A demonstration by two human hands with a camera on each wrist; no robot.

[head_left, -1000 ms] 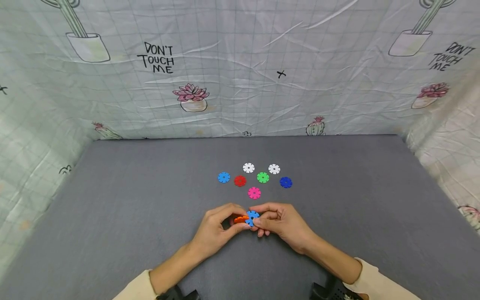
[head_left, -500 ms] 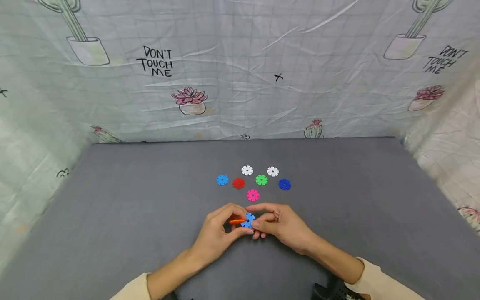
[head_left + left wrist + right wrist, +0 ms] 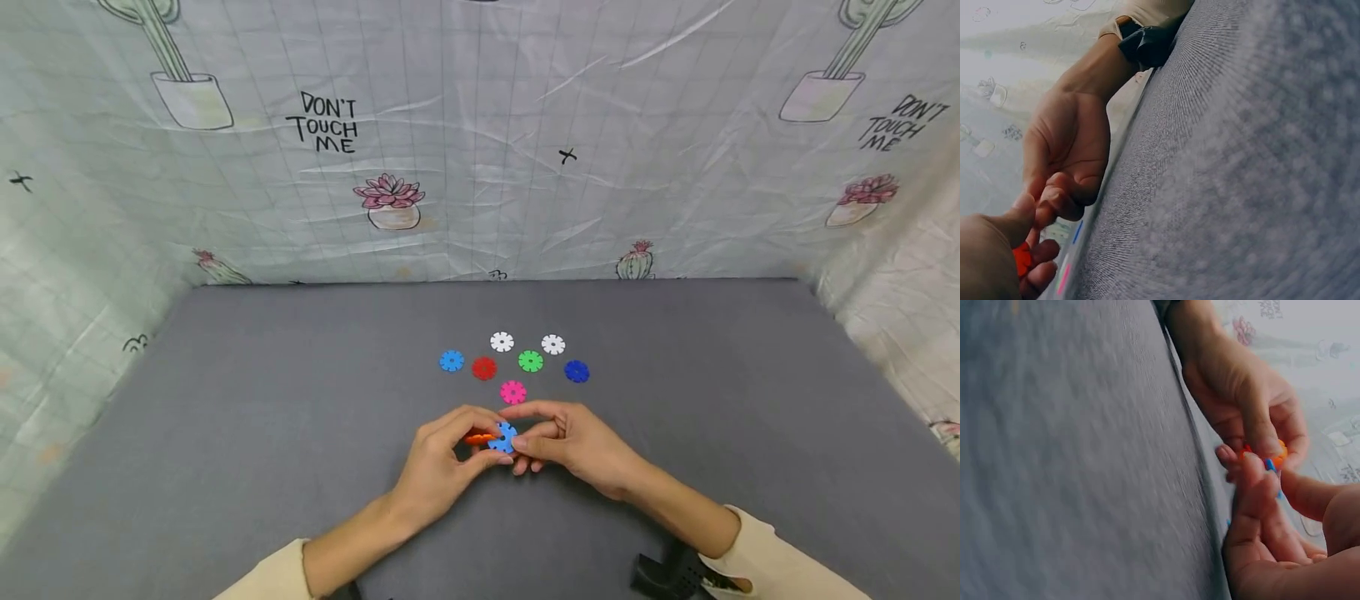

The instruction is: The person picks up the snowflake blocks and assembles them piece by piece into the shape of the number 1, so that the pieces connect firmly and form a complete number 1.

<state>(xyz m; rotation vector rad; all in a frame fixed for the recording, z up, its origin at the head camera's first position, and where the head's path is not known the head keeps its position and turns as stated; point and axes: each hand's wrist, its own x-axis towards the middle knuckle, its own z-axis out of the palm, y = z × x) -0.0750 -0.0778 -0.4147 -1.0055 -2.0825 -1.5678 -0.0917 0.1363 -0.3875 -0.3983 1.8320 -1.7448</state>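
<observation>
Both hands meet in front of the loose discs in the head view. My left hand [image 3: 435, 467] pinches an orange notched disc [image 3: 478, 438], seen nearly edge-on, and its thumb and fingertips also reach a light blue notched disc [image 3: 501, 446]. The thumb of my right hand [image 3: 592, 450] presses the blue disc's right side against the fingers behind. Blue and orange overlap at their edges, set at an angle to each other. From the right wrist, a blue edge [image 3: 1270, 465] shows against the orange piece [image 3: 1280, 455], with fingers covering most of both.
Several loose notched discs lie flat beyond the hands: pink [image 3: 513, 392], red [image 3: 484, 368], green [image 3: 530, 361], light blue [image 3: 452, 361], dark blue [image 3: 577, 372], and white [image 3: 502, 342] and another white one [image 3: 553, 344]. A printed cloth [image 3: 465, 150] hangs behind the grey table [image 3: 300, 400].
The orange disc has tilted from showing some of its face to nearly edge-on, and the blue disc has turned slightly in the fingers. Both hands stay together; the loose discs have not moved.
</observation>
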